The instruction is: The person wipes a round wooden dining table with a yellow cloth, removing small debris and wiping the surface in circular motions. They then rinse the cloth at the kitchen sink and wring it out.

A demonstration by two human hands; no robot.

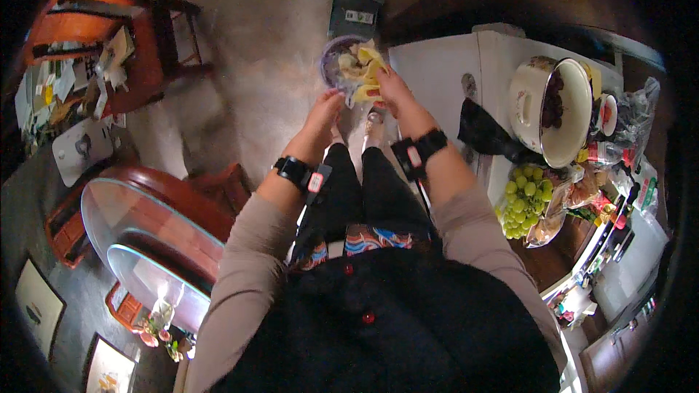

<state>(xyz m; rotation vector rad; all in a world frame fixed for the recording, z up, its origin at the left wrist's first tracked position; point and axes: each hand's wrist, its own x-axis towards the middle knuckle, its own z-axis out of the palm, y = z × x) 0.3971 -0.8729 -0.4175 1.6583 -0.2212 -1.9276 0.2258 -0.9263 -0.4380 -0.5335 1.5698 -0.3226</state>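
In the head view, both forearms reach away from the body, and the hands meet low over a round bin (327, 64) on the floor. The right hand (397, 94) has its fingers closed on a crumpled yellow piece (373, 62), which shows just left of those fingers and spreads over the bin's right side, its far end rising past the knuckles. A lower fold of it runs leftward beneath the right fingers toward the left hand (323, 118). That hand is at the bin's near edge, fingertips drawn together just left of the fold; whether they grip anything I cannot tell. Pale, crumpled contents (352, 65) show in the bin, just left of the yellow piece.

A dark box (353, 16) stands just beyond the bin. To the right, a white cabinet (433, 65) bears a tilted enamel pot (526, 105) with dark fruit (552, 98) inside; nearer lie green grapes (526, 200). Well to the left is a glass-topped table (135, 207).
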